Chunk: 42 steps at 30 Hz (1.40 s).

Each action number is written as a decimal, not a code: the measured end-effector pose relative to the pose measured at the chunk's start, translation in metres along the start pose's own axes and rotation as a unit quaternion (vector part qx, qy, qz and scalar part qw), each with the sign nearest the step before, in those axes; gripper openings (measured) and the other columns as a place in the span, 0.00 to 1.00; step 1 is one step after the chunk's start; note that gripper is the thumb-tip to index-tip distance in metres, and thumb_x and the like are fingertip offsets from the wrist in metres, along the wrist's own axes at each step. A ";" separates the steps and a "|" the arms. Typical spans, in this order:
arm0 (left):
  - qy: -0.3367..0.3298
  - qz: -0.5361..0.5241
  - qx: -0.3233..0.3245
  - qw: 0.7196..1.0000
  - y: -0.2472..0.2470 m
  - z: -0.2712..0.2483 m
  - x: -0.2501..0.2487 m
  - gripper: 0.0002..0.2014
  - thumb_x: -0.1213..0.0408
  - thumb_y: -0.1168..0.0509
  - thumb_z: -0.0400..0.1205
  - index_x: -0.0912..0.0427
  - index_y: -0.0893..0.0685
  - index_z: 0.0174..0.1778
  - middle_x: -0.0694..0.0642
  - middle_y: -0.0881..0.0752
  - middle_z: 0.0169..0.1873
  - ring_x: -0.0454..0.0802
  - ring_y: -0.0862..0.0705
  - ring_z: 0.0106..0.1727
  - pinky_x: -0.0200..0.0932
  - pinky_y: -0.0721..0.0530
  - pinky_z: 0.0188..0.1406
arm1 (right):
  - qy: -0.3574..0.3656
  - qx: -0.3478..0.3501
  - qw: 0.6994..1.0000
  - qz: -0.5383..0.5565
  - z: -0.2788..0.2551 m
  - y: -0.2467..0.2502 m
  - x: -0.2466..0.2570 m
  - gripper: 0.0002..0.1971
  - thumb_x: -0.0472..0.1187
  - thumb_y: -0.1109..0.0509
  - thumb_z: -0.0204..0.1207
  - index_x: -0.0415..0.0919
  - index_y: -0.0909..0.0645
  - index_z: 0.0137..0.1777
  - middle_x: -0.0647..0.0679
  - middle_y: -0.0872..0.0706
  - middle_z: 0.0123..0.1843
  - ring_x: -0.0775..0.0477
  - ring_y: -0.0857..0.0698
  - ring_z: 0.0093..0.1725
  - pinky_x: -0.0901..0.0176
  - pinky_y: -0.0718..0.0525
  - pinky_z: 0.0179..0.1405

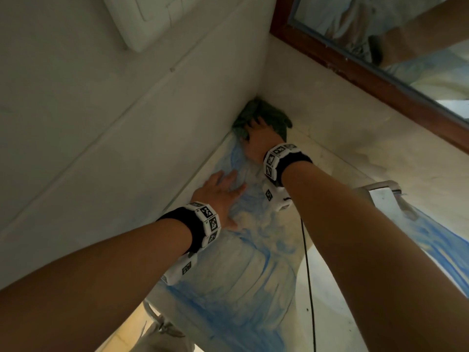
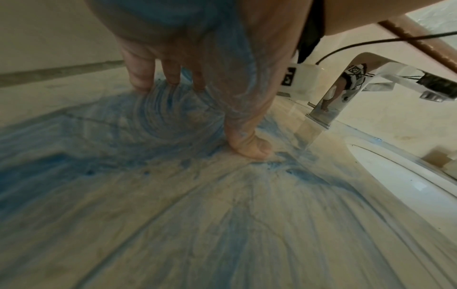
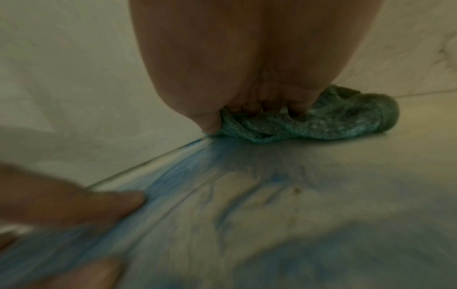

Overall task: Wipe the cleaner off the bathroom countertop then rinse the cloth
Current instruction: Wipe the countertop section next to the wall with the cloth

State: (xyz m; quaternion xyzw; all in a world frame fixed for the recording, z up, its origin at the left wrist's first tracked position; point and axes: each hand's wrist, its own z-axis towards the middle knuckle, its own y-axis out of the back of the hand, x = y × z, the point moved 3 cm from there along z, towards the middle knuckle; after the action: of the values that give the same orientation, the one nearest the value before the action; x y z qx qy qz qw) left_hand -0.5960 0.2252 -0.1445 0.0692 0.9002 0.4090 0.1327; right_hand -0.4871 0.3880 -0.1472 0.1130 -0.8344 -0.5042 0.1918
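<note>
A dark green cloth (image 1: 269,111) is bunched in the far corner where the countertop (image 3: 371,176) meets the two walls. My right hand (image 1: 256,138) is on top of it, and in the right wrist view its fingertips curl down into the cloth (image 3: 309,121). Nearer to me, my left hand (image 1: 223,191) lies flat on the countertop with straight, spread fingers (image 2: 142,78), right in the blue cleaner (image 2: 148,125). Streaks of blue cleaner (image 1: 236,283) run from the corner towards me.
A chrome faucet (image 1: 383,193) stands to the right of my right arm, with the white sink basin (image 2: 408,176) below it. A wood-framed mirror (image 1: 380,34) hangs on the right wall. A white wall plate (image 1: 152,21) sits on the left wall. A black cable (image 1: 308,275) dangles from my right wrist.
</note>
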 end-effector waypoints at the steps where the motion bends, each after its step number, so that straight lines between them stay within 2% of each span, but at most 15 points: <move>1: 0.000 0.000 0.000 1.000 0.001 0.000 0.000 0.56 0.33 0.30 0.71 0.38 0.63 0.84 0.49 0.69 0.84 0.57 0.62 0.84 0.57 0.42 0.81 | 0.011 -0.002 1.000 -0.002 -0.008 -0.002 0.001 0.30 0.52 0.49 0.88 0.41 0.47 0.86 0.43 0.49 0.87 0.38 0.50 0.86 0.39 0.48 0.83; 8: -0.007 -0.001 -0.023 1.000 0.000 0.000 0.000 0.56 0.33 0.29 0.71 0.39 0.62 0.84 0.50 0.67 0.84 0.60 0.60 0.84 0.59 0.44 0.81 | 0.057 0.048 0.997 -0.005 -0.056 -0.023 0.007 0.32 0.50 0.45 0.87 0.44 0.51 0.87 0.46 0.54 0.88 0.41 0.55 0.86 0.40 0.53 0.84; 11: -0.006 0.001 -0.018 1.000 -0.001 0.002 0.001 0.56 0.33 0.30 0.71 0.38 0.62 0.84 0.50 0.67 0.84 0.60 0.61 0.84 0.58 0.43 0.82 | 0.069 0.050 0.996 -0.008 -0.044 -0.019 -0.001 0.31 0.48 0.44 0.87 0.46 0.50 0.86 0.46 0.54 0.88 0.41 0.54 0.86 0.40 0.51 0.84; 14: -0.003 -0.001 -0.014 1.000 0.000 0.001 0.000 0.55 0.34 0.30 0.71 0.38 0.61 0.84 0.49 0.68 0.84 0.58 0.62 0.84 0.57 0.42 0.81 | 0.047 0.018 0.998 -0.023 -0.018 -0.011 -0.008 0.30 0.47 0.45 0.87 0.45 0.48 0.86 0.45 0.52 0.88 0.39 0.53 0.86 0.40 0.50 0.83; 18: 0.000 0.004 -0.009 1.000 0.002 -0.002 0.000 0.55 0.33 0.31 0.72 0.37 0.62 0.84 0.48 0.68 0.84 0.57 0.62 0.85 0.56 0.42 0.81 | 0.017 -0.025 1.000 -0.007 0.023 -0.002 -0.016 0.30 0.55 0.53 0.87 0.43 0.42 0.85 0.44 0.45 0.87 0.40 0.47 0.85 0.45 0.49 0.84; 21: 0.001 0.009 -0.006 1.000 0.003 -0.003 -0.001 0.54 0.33 0.31 0.72 0.37 0.62 0.84 0.48 0.68 0.84 0.57 0.62 0.85 0.57 0.42 0.81 | -0.004 -0.029 0.998 0.051 0.032 0.001 -0.029 0.33 0.60 0.54 0.85 0.45 0.45 0.86 0.45 0.43 0.86 0.42 0.42 0.84 0.49 0.47 0.84; 24: 0.004 0.008 -0.007 1.000 0.002 -0.002 -0.001 0.54 0.32 0.31 0.72 0.37 0.61 0.84 0.48 0.67 0.84 0.57 0.62 0.84 0.58 0.41 0.82 | -0.013 -0.045 0.995 0.087 0.017 -0.003 -0.044 0.28 0.52 0.52 0.88 0.43 0.43 0.85 0.47 0.40 0.85 0.45 0.40 0.83 0.56 0.49 0.83; 27: 0.003 0.005 -0.011 1.000 0.001 -0.002 0.000 0.55 0.31 0.31 0.70 0.37 0.61 0.84 0.47 0.67 0.84 0.58 0.61 0.84 0.59 0.41 0.81 | -0.054 -0.062 0.990 0.112 -0.017 -0.012 -0.066 0.31 0.57 0.55 0.84 0.44 0.38 0.84 0.46 0.38 0.85 0.44 0.37 0.82 0.52 0.44 0.83; 29: 0.002 0.002 -0.013 1.000 0.001 -0.002 0.000 0.55 0.32 0.30 0.70 0.37 0.60 0.84 0.47 0.67 0.84 0.58 0.61 0.84 0.58 0.43 0.82 | -0.084 -0.066 0.988 0.115 -0.041 -0.020 -0.086 0.31 0.58 0.53 0.82 0.43 0.33 0.81 0.45 0.35 0.83 0.42 0.34 0.81 0.49 0.39 0.82; 31: 0.000 0.001 -0.011 1.000 0.001 -0.003 0.000 0.55 0.32 0.31 0.71 0.37 0.61 0.84 0.47 0.67 0.84 0.58 0.62 0.84 0.57 0.44 0.82 | -0.098 -0.070 0.987 0.111 -0.060 -0.025 -0.100 0.33 0.60 0.56 0.80 0.45 0.30 0.79 0.45 0.32 0.82 0.43 0.32 0.79 0.49 0.38 0.81; 34: 0.003 0.003 -0.016 1.000 0.003 -0.003 -0.001 0.55 0.32 0.30 0.71 0.38 0.60 0.84 0.48 0.66 0.84 0.58 0.61 0.84 0.57 0.43 0.82 | -0.143 -0.066 0.984 0.079 -0.068 -0.032 -0.103 0.27 0.52 0.50 0.85 0.43 0.32 0.81 0.42 0.33 0.82 0.39 0.33 0.79 0.46 0.39 0.81; 37: 0.007 0.006 -0.025 1.000 0.005 -0.004 -0.003 0.54 0.33 0.29 0.71 0.38 0.58 0.84 0.48 0.65 0.84 0.59 0.60 0.84 0.58 0.40 0.81 | -0.180 -0.061 0.980 0.064 -0.058 -0.029 -0.086 0.27 0.51 0.53 0.84 0.41 0.34 0.80 0.40 0.34 0.82 0.37 0.34 0.78 0.39 0.37 0.78; 42: 0.004 0.020 -0.022 1.000 0.006 -0.003 -0.003 0.55 0.32 0.30 0.70 0.38 0.59 0.84 0.49 0.65 0.84 0.60 0.59 0.84 0.60 0.40 0.80 | -0.129 -0.051 0.989 0.050 -0.034 -0.009 -0.037 0.28 0.52 0.47 0.85 0.49 0.42 0.85 0.44 0.48 0.87 0.36 0.50 0.85 0.30 0.51 0.82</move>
State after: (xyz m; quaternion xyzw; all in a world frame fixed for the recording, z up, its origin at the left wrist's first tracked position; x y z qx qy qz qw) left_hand -0.5937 0.2265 -0.1378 0.0823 0.8898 0.4320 0.1221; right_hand -0.4389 0.3710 -0.1487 -0.0046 -0.8300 -0.5463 0.1125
